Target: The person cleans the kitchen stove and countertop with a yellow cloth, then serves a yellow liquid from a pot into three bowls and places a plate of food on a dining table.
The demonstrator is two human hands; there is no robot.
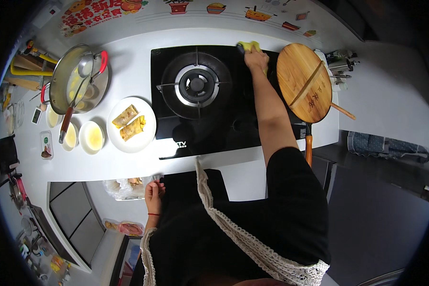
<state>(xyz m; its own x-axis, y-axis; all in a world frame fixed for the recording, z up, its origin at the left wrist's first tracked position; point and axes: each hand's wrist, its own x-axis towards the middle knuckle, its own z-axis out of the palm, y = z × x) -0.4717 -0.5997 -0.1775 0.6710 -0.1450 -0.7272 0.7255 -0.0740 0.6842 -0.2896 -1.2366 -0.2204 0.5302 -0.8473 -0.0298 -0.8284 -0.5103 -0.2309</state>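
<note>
My right hand (257,60) presses a yellow cloth (251,46) onto the back edge of a black glass gas cooktop (214,134). Something dark shows beside the cloth at its left. The burner (196,85) with its pan support lies to the left of my right arm. My left hand (155,191) hangs low near the counter's front edge, its fingers curled; whether it holds anything is unclear. Right of my right hand, a round wooden board (304,80) rests on top of a pan whose wooden handle (309,146) points towards me, with a wooden stick (309,84) lying across the board.
Left of the cooktop stand a white plate (118,141) with two filled rolls (132,130), several bowls of pale yellow liquid (94,138), and a steel wok (62,82) with a ladle (85,68) in it. Bottles and utensils (341,66) stand at the right.
</note>
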